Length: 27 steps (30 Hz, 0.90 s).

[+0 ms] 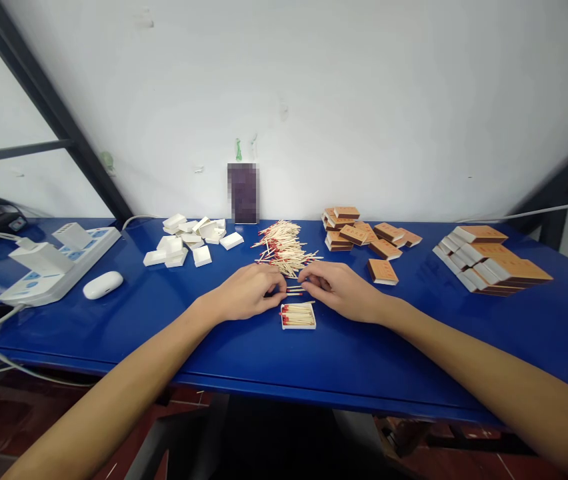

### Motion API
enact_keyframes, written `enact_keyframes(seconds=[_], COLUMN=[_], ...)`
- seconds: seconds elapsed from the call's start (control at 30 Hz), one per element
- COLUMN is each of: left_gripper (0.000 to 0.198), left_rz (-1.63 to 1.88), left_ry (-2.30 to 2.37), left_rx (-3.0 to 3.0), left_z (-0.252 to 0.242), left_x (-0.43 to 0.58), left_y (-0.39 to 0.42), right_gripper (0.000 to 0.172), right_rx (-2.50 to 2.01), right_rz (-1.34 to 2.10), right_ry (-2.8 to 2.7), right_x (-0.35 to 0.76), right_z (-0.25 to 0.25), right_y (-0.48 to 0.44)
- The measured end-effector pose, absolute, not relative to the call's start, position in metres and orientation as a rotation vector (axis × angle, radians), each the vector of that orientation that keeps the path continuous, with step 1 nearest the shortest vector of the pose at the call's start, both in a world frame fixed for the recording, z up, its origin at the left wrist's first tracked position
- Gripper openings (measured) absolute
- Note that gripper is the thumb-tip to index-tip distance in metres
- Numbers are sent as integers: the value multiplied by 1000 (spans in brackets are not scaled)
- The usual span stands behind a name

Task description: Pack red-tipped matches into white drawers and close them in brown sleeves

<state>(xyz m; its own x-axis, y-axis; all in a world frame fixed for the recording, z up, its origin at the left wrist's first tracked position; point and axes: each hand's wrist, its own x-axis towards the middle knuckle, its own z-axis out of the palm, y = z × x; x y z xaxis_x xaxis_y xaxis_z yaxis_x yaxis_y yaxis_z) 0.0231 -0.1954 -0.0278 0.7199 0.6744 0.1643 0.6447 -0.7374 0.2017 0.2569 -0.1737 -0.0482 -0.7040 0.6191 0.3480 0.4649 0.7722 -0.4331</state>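
Note:
A white inner matchbox tray partly filled with red-tipped matches lies on the blue table, right in front of me. Just behind it, my left hand and my right hand meet, both with fingers pinched around a few loose matches held between them. A heap of loose matches spreads out directly behind the hands.
Empty white trays are piled at the back left. Orange matchbox sleeves lie at the back right, with stacked finished boxes further right. A power strip with chargers and a white earbud case sit at the left.

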Motion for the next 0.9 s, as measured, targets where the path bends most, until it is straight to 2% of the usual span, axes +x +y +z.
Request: enact_keyframes(seconds=[0.23,0.5,0.7,0.9], left_gripper=[13,12,12,10], left_rz=[304,755,796,841], left_ry=[1060,1086,1090,1086], left_rx=[2755,2474,2338,2377], left_z=[-29,-23,-26,-28], left_x=[18,22,22,20], left_y=[-197,-200,-198,-195], right_gripper=[14,11,12,15], right_rx=[-841,-891,-948,-996], right_rz=[428,453,406,497], right_ry=[-2508,-2550,-2597,-2610], right_x=[255,257,262,263], right_z=[-50,-48,-50,-43], right_y=[-170,-170,-171,-174])
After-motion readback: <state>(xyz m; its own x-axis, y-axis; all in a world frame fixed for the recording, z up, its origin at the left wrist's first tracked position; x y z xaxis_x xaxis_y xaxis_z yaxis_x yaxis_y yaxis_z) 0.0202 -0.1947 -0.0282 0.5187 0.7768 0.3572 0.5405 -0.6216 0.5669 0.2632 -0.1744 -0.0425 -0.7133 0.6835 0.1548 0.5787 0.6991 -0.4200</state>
